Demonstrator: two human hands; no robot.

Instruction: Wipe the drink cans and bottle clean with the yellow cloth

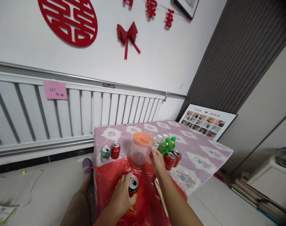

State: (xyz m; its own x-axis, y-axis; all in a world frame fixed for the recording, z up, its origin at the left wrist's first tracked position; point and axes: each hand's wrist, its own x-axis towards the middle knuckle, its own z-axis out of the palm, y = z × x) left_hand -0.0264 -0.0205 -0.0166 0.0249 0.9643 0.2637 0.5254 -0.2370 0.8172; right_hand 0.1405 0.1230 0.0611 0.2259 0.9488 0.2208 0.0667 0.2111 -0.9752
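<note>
My left hand (123, 193) is wrapped around a dark and red drink can (134, 183), its top opened, above the red plastic sheet. A translucent plastic pitcher (138, 152) with an orange lid stands just beyond, some liquid at its bottom. On the pitcher's right side, my right hand (157, 159) has its fingers curled at the handle; the fingers partly hide the grip. To the left of the pitcher are a green can (105, 153) and a red can (115, 150). Two more red cans (170, 160) stand right of my right hand.
Green-capped bottles (166, 145) and white-capped bottles (159, 138) cluster behind the right-hand cans. A purple patterned cloth (204, 160) covers the table, with a red plastic sheet (105, 182) over its near end. A white radiator (81, 110) runs behind; a photo board (218, 114) leans at the right.
</note>
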